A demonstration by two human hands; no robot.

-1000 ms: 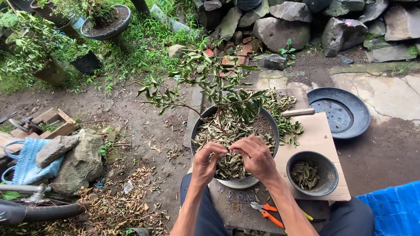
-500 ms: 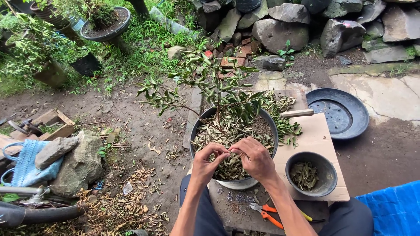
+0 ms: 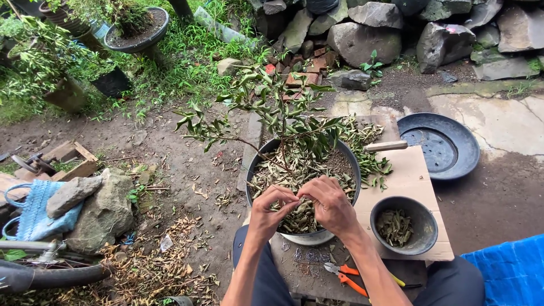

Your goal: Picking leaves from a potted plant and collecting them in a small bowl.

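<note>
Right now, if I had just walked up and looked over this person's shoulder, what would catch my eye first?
Most likely the leafy little tree rising from the big grey pot at centre, its soil strewn with cut leaves. Just in front, the left hand and right hand meet fingertip to fingertip over the pot's near side. Next, the orange-handled pliers lying by the person's knees, and a small grey bowl of leaves on cardboard to the right.

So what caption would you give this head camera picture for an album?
Both hands, left hand and right hand, meet fingertip to fingertip over a leaf-strewn plant pot, orange-handled cutters lying nearby.
</note>
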